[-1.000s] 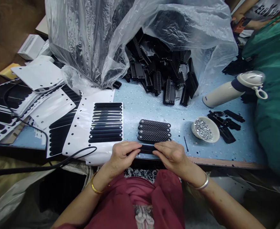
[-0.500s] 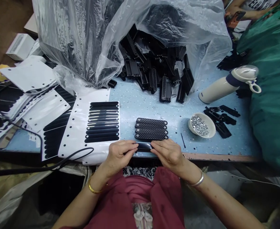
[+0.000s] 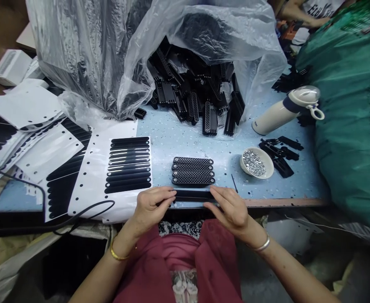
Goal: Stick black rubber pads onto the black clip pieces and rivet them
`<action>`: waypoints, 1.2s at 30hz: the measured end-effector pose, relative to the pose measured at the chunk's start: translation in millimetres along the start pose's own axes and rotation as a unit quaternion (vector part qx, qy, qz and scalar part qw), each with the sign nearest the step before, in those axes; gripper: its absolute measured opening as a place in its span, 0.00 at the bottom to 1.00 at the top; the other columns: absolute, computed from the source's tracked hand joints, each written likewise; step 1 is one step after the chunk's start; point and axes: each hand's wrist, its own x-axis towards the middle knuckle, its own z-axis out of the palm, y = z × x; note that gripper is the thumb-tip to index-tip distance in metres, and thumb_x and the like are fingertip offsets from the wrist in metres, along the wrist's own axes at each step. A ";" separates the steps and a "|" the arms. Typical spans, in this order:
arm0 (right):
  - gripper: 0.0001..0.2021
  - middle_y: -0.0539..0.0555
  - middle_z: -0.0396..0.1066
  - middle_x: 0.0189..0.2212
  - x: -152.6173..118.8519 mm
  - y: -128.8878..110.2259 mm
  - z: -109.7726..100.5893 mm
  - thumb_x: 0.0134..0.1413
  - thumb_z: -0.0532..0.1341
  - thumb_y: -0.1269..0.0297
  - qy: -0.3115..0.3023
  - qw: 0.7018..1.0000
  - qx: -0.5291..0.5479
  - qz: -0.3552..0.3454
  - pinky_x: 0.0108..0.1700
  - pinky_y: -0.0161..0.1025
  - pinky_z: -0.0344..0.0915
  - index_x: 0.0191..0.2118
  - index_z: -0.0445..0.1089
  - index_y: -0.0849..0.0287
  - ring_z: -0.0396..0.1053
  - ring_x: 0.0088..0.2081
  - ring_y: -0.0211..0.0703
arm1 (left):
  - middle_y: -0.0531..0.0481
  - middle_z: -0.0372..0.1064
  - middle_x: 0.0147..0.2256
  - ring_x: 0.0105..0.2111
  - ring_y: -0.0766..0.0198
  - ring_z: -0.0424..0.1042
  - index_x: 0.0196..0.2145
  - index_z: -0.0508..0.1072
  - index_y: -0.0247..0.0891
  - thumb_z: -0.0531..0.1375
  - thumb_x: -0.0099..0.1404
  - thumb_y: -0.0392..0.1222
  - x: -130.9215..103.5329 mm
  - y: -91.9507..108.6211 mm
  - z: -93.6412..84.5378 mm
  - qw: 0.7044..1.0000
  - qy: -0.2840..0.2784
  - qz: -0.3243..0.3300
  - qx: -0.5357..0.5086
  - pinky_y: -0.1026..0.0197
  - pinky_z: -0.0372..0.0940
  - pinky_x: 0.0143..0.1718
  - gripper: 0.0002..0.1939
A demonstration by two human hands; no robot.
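Observation:
A narrow black bar (image 3: 192,195) lies level at the table's front edge, its long face plain and dark. My left hand (image 3: 155,205) pinches its left end between thumb and fingers. At the right end, my right hand (image 3: 230,207) has its fingertips on the bar and its thumb lower, at the near side. Just beyond the bar sits a neat stack of black pieces (image 3: 193,170) with mesh-patterned faces and a screw-like dot at each end. To the left, a white sheet (image 3: 90,176) carries a card of black strip stickers (image 3: 129,164).
A clear plastic bag (image 3: 109,54) spills black parts (image 3: 191,92) at the back. On the right are a bowl of small metal pieces (image 3: 256,163), loose black parts (image 3: 281,155), a bottle (image 3: 273,115) and a green sack (image 3: 345,118). A black cable (image 3: 102,206) loops at left.
My right hand has slid outward to the bar's right end, and its thumb has moved away from the fingers. More of the bar shows between my hands. My left hand keeps its pinch.

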 end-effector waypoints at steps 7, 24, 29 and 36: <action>0.17 0.54 0.72 0.31 -7.7 5.6 -12.0 0.52 0.67 0.66 0.038 0.978 0.129 0.159 0.32 0.40 0.72 0.49 0.70 0.58 0.71 0.31 0.42 | 0.48 0.79 0.34 0.34 0.62 0.78 0.37 0.78 0.39 0.61 0.62 0.33 1.6 2.8 0.7 0.999 0.000 0.028 0.027 0.62 0.74 0.36 0.07; 0.07 0.51 0.65 0.22 -27.6 42.3 -29.0 0.56 0.62 0.63 0.076 0.966 -0.109 0.223 0.27 0.36 0.60 0.30 0.71 0.60 0.63 0.23 0.38 | 0.38 0.74 0.35 0.37 0.54 0.73 0.42 0.69 0.30 0.56 0.63 0.28 34.2 44.9 63.8 0.954 -0.086 0.243 0.152 0.52 0.67 0.33 0.09; 0.11 0.53 0.63 0.22 -29.0 59.0 -19.3 0.58 0.58 0.69 0.027 0.968 -0.140 0.205 0.29 0.38 0.59 0.25 0.71 0.59 0.64 0.27 0.42 | 0.38 0.73 0.33 0.34 0.54 0.73 0.43 0.69 0.28 0.54 0.64 0.28 35.8 39.0 72.0 0.950 -0.102 0.233 0.183 0.52 0.67 0.31 0.09; 0.09 0.53 0.67 0.25 -19.6 36.0 -32.3 0.61 0.52 0.73 0.036 0.980 -0.022 0.192 0.31 0.39 0.63 0.30 0.66 0.58 0.65 0.27 0.41 | 0.40 0.72 0.32 0.32 0.55 0.72 0.41 0.70 0.29 0.53 0.65 0.30 36.0 39.8 73.1 0.948 -0.121 0.211 0.205 0.53 0.66 0.31 0.08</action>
